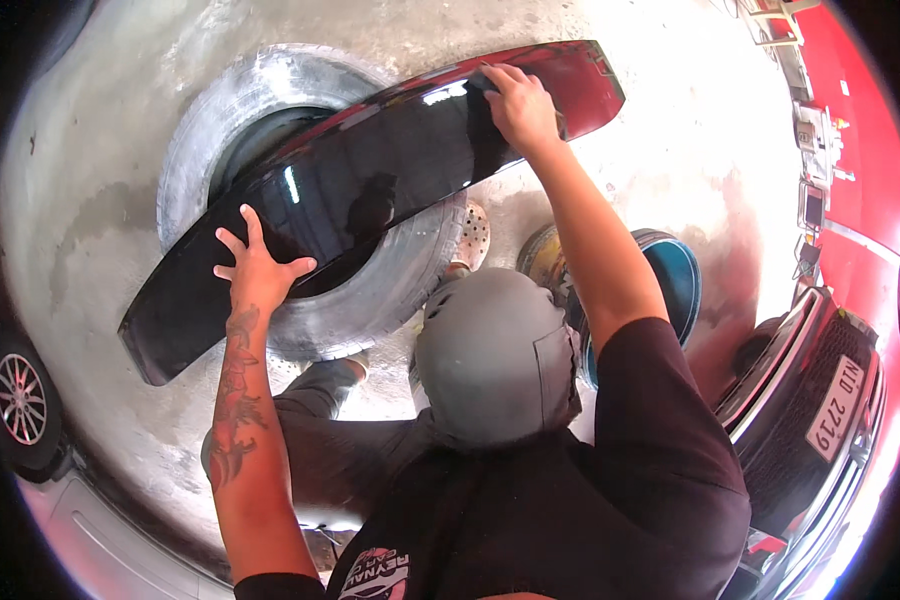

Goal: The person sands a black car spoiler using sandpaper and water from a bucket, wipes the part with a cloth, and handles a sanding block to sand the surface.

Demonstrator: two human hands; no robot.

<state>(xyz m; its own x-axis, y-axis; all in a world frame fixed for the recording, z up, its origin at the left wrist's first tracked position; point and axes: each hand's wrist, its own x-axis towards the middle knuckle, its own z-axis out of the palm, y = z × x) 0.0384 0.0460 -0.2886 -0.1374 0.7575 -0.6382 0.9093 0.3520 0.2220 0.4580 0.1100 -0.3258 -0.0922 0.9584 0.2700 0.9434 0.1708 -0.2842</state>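
Observation:
A long, glossy black car body panel (320, 190) lies slantwise across a worn grey tyre (195, 150), its far right end reflecting red. My left hand (258, 265) rests on the panel's near left part, fingers spread and nothing in its grip. Near the right end, my right hand (522, 112) presses on the glossy surface. Its fingers are bent over a small dark pad (481, 82), mostly hidden under the palm. Only dark edges of that pad show past the fingertips and beside the wrist.
A blue-rimmed bucket (678, 285) stands by my right arm. At lower right is a car end (810, 420) with a number plate. A silver car wheel (20, 398) shows at far left. Tools and bottles line a shelf (815, 170) along the red wall. A grey cap (495, 355) covers the lower middle.

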